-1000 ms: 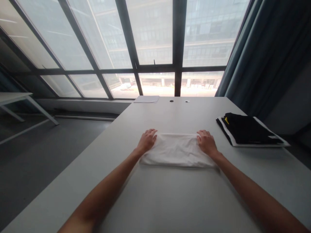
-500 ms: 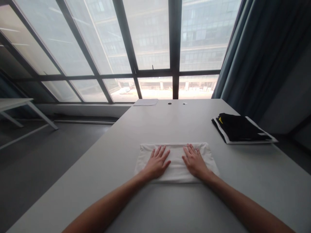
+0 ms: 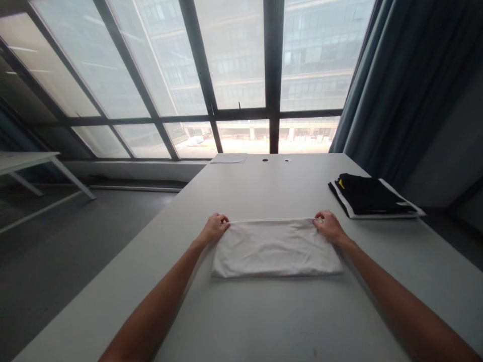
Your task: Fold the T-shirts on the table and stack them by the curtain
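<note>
A folded white cloth, which looks like a garment, lies as a wide flat rectangle on the white table. Its surface has soft wrinkles. At its far left corner my left hand is closed, pinching the edge between thumb and fingers. My right hand pinches the far right corner in the same way. The far edge runs straight between both hands, and the near edge rests on the tabletop.
To the right sits a stack of folded black and white clothes with a small yellow patch. A sheet of paper lies at the far left corner, near two cable holes. Windows stand beyond, a dark curtain at right, another table at left.
Both hands were lying flat with spread fingers on the cloth. They have moved outward and away from me to the far corners and closed on them. The cloth's surface is now uncovered.
</note>
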Available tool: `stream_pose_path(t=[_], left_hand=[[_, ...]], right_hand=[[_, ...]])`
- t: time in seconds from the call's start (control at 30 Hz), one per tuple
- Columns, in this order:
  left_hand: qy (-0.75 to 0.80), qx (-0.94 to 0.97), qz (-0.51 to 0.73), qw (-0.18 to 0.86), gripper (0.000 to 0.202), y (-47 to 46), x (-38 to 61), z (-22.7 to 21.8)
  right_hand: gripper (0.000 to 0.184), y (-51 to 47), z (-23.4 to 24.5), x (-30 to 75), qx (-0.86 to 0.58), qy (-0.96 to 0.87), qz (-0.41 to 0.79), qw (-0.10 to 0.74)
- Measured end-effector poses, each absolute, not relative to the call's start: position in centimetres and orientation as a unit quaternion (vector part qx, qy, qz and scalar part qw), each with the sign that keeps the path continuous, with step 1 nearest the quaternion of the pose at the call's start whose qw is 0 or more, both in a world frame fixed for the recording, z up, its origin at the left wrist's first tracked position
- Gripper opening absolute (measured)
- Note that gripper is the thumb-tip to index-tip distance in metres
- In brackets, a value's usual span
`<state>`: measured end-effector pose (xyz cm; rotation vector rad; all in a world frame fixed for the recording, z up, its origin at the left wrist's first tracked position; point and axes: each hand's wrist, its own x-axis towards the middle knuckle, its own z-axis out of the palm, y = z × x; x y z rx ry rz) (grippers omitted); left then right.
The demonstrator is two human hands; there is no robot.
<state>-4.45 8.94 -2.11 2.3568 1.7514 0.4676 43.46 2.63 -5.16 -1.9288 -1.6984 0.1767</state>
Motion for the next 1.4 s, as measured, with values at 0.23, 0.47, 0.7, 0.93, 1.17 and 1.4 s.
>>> stream_pose_path(t=[0.23,0.47,0.7,0.93,1.17,1.4], left_hand=[[0.610,0.773,0.158,0.075,0.020,10.1,-4.5,-0.8],[0.601,0.779,0.178,0.023,0.042,7.3,0.2,-1.0],[0.468,0.876,0.115,0.038,0.060,3.9,9.8,-4.2],[0.470,0.877,0.091,0.028,0.064,4.1,9.5,-5.9],[0.487,0.866,0.109,0.034,0.059,4.2,8.2,-3.4],[0.608,0.793,0.040,0.012,0.064,6.6,0.8,-2.6]], right_hand=[[0.019,3.6,-3.5,43.7,-0.718,-0.619,0.119,0.295],[0.038,2.0,-2.6,38.5,-0.724,-0.641,-0.038,0.251],[0.055,1.3,-3.8,30.0,-0.624,-0.767,0.029,0.146],[0.060,0.8,-5.5,36.6,-0.664,-0.742,0.007,0.094],[0.061,0.9,-6.3,39.6,-0.682,-0.727,0.013,0.077],[0.060,0.8,-6.2,39.3,-0.674,-0.730,0.019,0.111]])
